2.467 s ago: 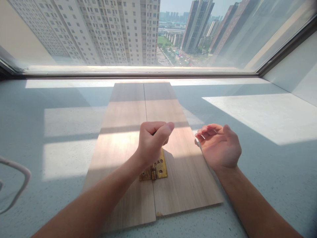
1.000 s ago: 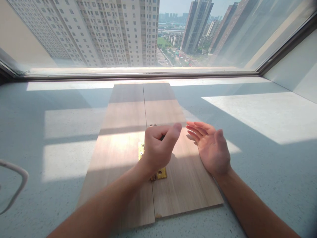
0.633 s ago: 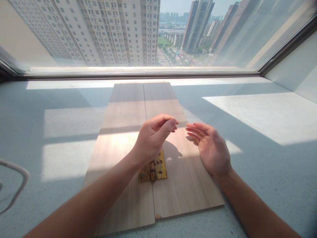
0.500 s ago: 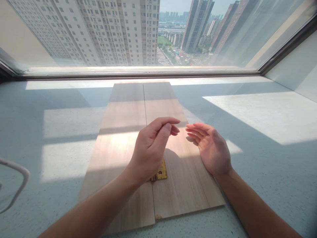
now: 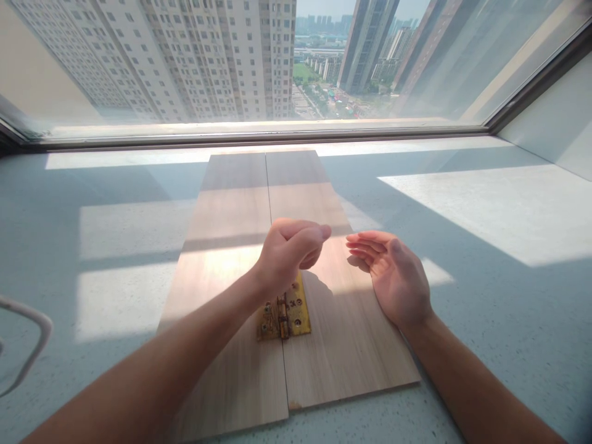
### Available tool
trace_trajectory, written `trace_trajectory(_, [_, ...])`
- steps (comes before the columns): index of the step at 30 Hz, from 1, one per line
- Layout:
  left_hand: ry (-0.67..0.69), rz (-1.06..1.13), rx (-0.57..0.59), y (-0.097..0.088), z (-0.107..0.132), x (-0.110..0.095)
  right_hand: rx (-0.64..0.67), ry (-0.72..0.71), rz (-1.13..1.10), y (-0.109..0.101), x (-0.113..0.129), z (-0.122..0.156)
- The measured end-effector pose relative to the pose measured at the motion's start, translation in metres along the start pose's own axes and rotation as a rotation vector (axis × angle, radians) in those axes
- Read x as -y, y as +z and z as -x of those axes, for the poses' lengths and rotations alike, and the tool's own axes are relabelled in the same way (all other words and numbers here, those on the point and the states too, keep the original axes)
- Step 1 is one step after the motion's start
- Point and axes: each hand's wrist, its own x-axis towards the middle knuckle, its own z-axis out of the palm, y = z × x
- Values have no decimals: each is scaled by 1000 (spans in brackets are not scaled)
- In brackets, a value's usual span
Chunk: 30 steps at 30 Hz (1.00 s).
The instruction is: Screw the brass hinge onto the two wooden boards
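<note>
Two pale wooden boards, the left board [image 5: 226, 216] and the right board [image 5: 333, 345], lie side by side with a thin seam between them. Across the seam sits a worn, brass-coloured butt hinge [image 5: 283, 317], its upper part covered by my left hand [image 5: 293, 250]. That hand is curled into a fist above the hinge, thumb along the top, and no object shows in it. My right hand [image 5: 400, 277] is at the right board's edge, palm turned inward, fingers stretched and slightly bent, holding nothing.
The boards rest on a speckled pale sill [image 5: 115, 370] with sunlit patches. A window frame [image 5: 259, 140] runs along the back, tall buildings outside. A white curved bar [image 5: 44, 324] shows at the left edge, and a white wall [image 5: 555, 117] stands at right.
The fingers of my left hand, loosely extended before, have curled into a fist. More of the hinge is uncovered. My right hand stays almost still.
</note>
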Motion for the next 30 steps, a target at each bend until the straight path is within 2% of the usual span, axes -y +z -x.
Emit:
trace_trajectory(7, [-56, -60, 144, -25, 9, -17, 1, 3, 22, -1, 1, 0])
trace_trajectory(11, [-155, -124, 112, -27, 13, -19, -12, -2, 30, -1, 0, 0])
trace_trajectory(13, [-108, -134, 38, -22, 14, -18, -14, -3, 30, -1, 0, 0])
trace_trajectory(17, [124, -252, -344, -8, 15, -9, -19, -8, 19, -1, -1, -1])
trace_trajectory(19, [143, -223, -445, -1, 17, -3, -32, -8, 26, -1, -1, -1])
trace_trajectory(21, [148, -168, -410, 4, 18, 1, -42, -7, 41, 0, 0, 0])
trace_trajectory(25, [177, -153, -237, 7, 14, 3, -52, -2, 73, 0, 1, 0])
trace_trajectory(30, [2, -103, 49, -1, 6, -6, -55, -11, 82, 1, 0, -1])
